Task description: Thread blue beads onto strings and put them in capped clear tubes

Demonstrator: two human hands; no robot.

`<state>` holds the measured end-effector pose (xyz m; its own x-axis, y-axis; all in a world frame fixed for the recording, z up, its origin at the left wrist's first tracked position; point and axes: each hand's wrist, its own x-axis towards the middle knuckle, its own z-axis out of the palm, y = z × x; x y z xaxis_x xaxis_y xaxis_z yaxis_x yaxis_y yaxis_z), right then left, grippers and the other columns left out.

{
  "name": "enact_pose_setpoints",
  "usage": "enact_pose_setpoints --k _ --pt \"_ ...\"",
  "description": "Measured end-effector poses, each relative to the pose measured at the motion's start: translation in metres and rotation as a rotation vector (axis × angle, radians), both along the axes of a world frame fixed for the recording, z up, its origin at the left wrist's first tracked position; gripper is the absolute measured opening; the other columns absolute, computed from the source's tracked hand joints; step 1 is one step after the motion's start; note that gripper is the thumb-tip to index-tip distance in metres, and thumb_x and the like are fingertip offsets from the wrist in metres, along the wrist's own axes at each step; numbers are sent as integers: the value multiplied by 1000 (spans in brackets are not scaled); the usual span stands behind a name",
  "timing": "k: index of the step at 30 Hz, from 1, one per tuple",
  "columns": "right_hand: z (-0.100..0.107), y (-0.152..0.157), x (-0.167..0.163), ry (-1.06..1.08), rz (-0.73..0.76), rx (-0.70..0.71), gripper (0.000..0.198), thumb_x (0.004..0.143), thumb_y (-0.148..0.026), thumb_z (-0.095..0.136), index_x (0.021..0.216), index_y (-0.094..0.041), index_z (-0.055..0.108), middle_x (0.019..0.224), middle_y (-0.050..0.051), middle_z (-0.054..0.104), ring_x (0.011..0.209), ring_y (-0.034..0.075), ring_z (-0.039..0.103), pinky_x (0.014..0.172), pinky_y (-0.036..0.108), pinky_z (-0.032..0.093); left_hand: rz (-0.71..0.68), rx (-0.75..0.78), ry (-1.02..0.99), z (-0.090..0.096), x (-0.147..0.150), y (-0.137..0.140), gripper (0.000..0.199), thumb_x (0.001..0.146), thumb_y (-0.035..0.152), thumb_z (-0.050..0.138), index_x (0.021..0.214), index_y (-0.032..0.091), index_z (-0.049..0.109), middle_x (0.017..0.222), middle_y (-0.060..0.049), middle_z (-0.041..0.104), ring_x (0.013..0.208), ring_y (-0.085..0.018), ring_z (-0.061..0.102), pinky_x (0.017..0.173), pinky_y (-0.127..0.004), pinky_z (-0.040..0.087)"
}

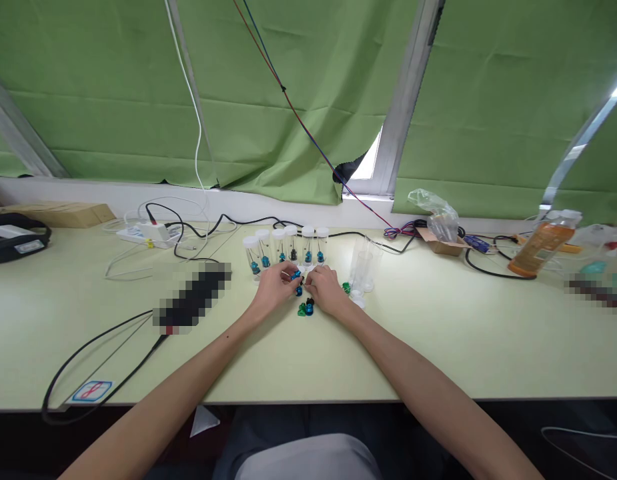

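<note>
My left hand (275,288) pinches a small shiny blue piece (295,274) between thumb and fingers. Close against it, my right hand (325,288) has its fingertips pressed together, and whatever they hold is too small to name. Another blue piece (299,291) shows just under the left fingertips. On the table between my wrists lie a blue piece (309,309), a green piece (301,309) and a black one touching the blue. Behind my hands stand several clear tubes (264,250) with white caps, each with a small blue or black figure inside.
Clear tubes (361,267) without figures stand to the right, near white caps (357,300) and green pieces (346,288). A pixelated black device (195,297) with a cable lies left. Farther off are a power strip (151,233), an orange bottle (541,247) and a small cardboard box (441,243).
</note>
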<state>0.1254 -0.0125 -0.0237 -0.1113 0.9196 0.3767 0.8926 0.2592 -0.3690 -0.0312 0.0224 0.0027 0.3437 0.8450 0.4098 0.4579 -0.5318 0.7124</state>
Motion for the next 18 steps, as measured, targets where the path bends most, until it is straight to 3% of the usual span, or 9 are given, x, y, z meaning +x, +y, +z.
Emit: enact_pose_setpoints --k 4,9,13,18 --pt "0 0 4 134 4 61 10 89 -12 54 84 -18 60 94 7 62 96 22 51 85 34 37 0 21 21 -1 -1 3 19 71 34 64 82 19 65 83 -6 71 68 -19 64 63 -31 53" --pt "5 -2 7 467 57 153 11 88 -15 50 79 -20 56 80 2 63 77 17 55 76 30 43 -36 83 52 -3 -1 4 18 71 34 66 82 19 68 83 -6 71 73 -21 65 69 -32 52" --pt "10 -3 7 677 53 143 9 84 -24 53 76 -21 56 75 0 62 70 16 58 69 29 45 -50 113 71 -4 -1 4 20 73 36 67 85 20 70 86 -6 72 74 -21 65 70 -33 51" --pt "10 -2 9 792 38 108 11 79 -30 59 76 -20 58 76 2 65 70 16 59 67 29 47 -74 142 94 -3 -1 3 20 76 36 66 87 21 73 87 -5 73 72 -20 65 68 -31 51"
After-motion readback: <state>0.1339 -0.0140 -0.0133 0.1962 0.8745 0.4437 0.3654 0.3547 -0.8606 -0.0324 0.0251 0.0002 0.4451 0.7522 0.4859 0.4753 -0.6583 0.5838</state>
